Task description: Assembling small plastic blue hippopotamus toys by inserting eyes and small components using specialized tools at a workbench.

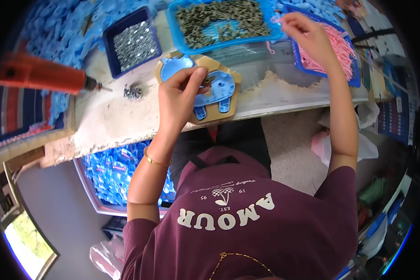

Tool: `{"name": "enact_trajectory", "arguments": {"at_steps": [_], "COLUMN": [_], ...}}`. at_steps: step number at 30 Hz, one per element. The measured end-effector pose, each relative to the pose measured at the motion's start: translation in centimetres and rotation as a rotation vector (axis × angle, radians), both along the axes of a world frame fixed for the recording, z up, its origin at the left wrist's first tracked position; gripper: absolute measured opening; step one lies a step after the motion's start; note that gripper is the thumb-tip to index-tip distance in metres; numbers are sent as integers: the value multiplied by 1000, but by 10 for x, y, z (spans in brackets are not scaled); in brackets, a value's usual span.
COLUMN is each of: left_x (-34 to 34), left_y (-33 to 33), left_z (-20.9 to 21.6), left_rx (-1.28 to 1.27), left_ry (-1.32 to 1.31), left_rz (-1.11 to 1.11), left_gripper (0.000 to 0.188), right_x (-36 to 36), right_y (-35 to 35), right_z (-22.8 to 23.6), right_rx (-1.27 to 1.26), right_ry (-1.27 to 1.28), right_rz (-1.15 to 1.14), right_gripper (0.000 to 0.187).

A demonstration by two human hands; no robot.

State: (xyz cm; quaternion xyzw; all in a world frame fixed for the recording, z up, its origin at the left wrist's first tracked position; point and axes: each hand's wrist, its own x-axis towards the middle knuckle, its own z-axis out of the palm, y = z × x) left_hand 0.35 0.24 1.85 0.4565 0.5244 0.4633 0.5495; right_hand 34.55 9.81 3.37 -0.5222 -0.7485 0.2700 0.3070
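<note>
Over a tan wooden jig, my left hand pinches a small grey-green part between thumb and fingers. Blue plastic shell pieces lie in the jig beneath that hand. At upper right, my right hand is closed on a small pink plastic piece, whose looped tip sticks out past the fingertips. It hovers beside a blue tray of thin pink strips. Another pink piece lies on the table near the light-blue tray.
A light-blue tray holds grey-green parts; a navy tray holds screws. An orange power screwdriver hangs at left, near a small screw pile. Blue pieces heap behind. Below the table's front edge stands a bin of blue assemblies.
</note>
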Motion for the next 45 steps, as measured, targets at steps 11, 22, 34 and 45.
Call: {"name": "enact_trajectory", "arguments": {"at_steps": [11,22,34,45], "left_x": [-9,-19,-54,-61], "left_y": [-3,-10,-10,-20], "left_z": [-2,-4,-6,-19], "left_rx": [-1,-48,338,780], "left_ry": [-61,-121,401,797], "left_rz": [29,-26,165,3], "left_gripper": [26,27,21,10], "right_x": [-147,-153,-174,-198], "right_y": [-67,-69,-70,-56], "right_z": [13,11,-12,-15], "right_rx": [-255,-288,257,65], "right_ry": [161,135,-191,-387], "right_rz": [380,338,425,450], "right_gripper": [21,16,14,8]}}
